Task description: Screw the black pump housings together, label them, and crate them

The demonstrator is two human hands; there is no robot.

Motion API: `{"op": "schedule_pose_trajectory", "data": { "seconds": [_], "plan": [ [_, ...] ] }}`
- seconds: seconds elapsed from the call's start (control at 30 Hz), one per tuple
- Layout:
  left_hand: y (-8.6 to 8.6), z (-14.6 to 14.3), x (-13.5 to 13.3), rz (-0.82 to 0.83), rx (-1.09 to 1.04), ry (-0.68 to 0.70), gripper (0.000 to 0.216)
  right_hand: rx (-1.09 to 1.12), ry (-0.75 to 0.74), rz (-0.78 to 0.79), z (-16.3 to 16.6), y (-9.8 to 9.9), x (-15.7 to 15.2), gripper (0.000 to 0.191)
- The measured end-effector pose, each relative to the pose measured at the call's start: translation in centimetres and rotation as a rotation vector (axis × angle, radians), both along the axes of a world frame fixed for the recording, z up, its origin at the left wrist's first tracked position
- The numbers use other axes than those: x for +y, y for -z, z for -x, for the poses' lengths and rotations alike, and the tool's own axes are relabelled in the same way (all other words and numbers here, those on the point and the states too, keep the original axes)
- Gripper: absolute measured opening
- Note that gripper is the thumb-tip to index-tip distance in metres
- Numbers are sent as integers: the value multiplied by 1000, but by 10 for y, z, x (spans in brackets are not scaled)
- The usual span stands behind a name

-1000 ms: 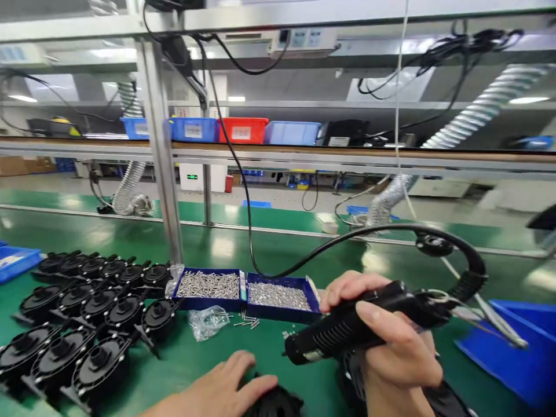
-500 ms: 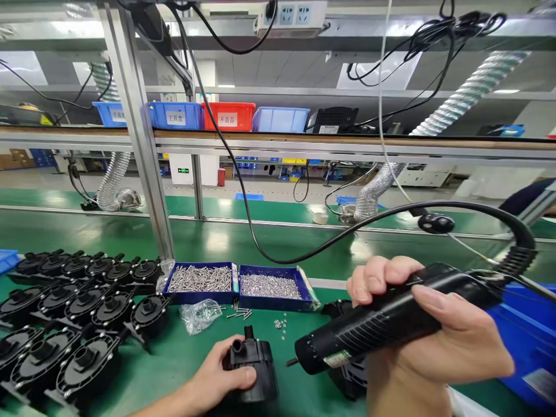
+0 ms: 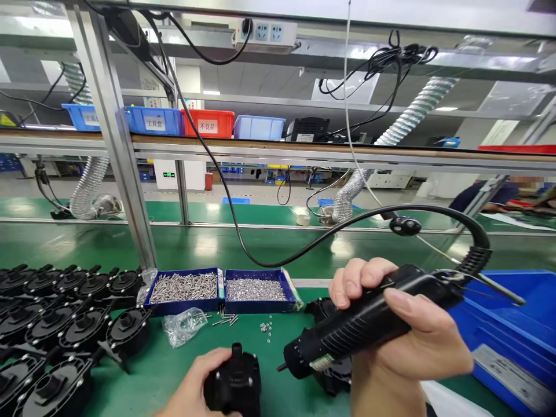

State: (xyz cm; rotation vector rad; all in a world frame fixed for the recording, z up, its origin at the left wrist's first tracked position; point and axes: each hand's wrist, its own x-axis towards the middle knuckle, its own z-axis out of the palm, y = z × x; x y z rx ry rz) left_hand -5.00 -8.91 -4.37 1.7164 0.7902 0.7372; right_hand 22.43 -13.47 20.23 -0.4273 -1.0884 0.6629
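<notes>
My right hand (image 3: 403, 324) is wrapped round a black electric screwdriver (image 3: 347, 333), its bit pointing left and slightly down. A black cable loops from the tool's rear end. Low in the view, my left hand (image 3: 197, 382) grips a black pump housing (image 3: 237, 382) with a short spout standing up at its far side. The screwdriver's bit is apart from the housing, to its right. Partly hidden behind the screwdriver and my right hand are more black parts (image 3: 332, 376) on the green bench.
Rows of black round pump parts (image 3: 52, 382) fill the left. A blue tray of screws (image 3: 185, 286) and a tray of small nuts (image 3: 256, 289) stand ahead, with a plastic bag (image 3: 185, 327) and loose nuts (image 3: 264, 328) before them. A blue bin (image 3: 512, 347) is at right.
The view has swung to the right. My left hand has turned the pump housing, so its spout now stands at the far side. The screwdriver stays in my right hand.
</notes>
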Motion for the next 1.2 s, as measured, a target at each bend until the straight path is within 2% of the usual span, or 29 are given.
{"op": "schedule_pose_trajectory", "data": {
  "seconds": [0.07,0.1,0.17,0.3,0.4,0.47,0.8,0.97,1.2],
  "plan": [
    [-20,3,5,-303,159,30,73,-62,-43,-7,7,8,1,12],
    [-27,5,7,-371,213,34,72,-105,-69,-4,12,13,3,10],
    [-34,8,11,-381,249,22,75,-216,-122,15,25,25,9,6],
    [-19,14,16,-413,191,19,80,-383,-221,74,53,47,27,4],
    [-7,15,17,-482,159,20,84,-393,-301,96,65,58,37,8],
    [-4,15,18,-511,139,33,87,-378,-321,89,67,62,40,8],
    [-23,12,17,-410,201,49,81,-419,-301,94,71,68,42,8],
    [-25,11,16,-411,182,43,83,-456,-284,85,69,64,42,7],
    [-28,7,15,-389,162,15,69,-620,-196,81,81,59,32,7]
  ]
}}
